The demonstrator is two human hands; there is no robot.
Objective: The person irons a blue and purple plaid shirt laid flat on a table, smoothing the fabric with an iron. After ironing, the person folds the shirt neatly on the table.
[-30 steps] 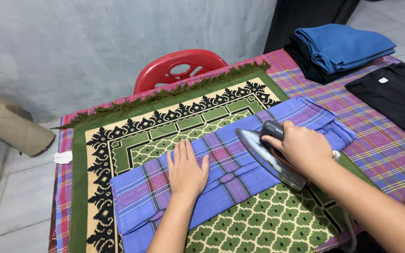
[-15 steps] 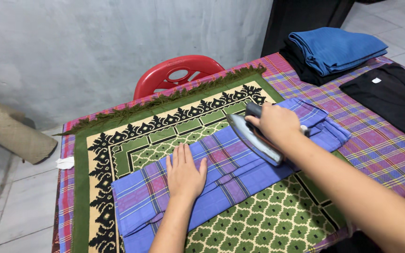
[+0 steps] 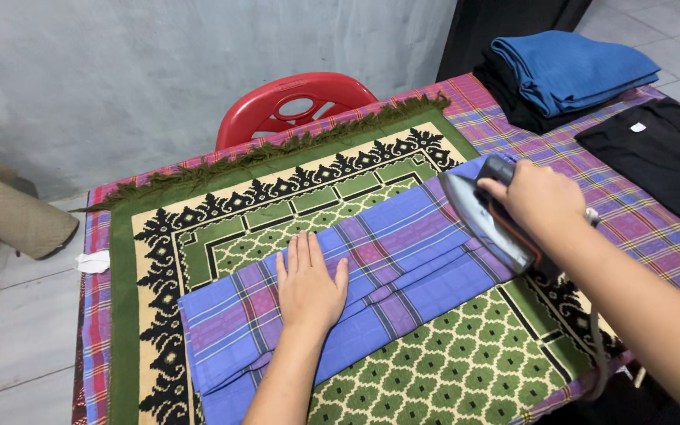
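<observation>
From my head camera, my right hand (image 3: 541, 201) has carried the iron (image 3: 488, 222) rightward along the folded plaid cloth (image 3: 391, 264) since a moment ago, fist closed around its handle. My left hand (image 3: 308, 283) stays flat, fingers together, pinning the cloth. The cloth lies on the green mat (image 3: 450, 370), its long axis running near-left to far-right; the iron's tip points far-left.

Even, soft light fills the scene; shadows are faint. The iron's (image 3: 485, 224) soleplate shows a dull sheen. Focus is sharp, with slight wide-angle stretch at the edges.
</observation>
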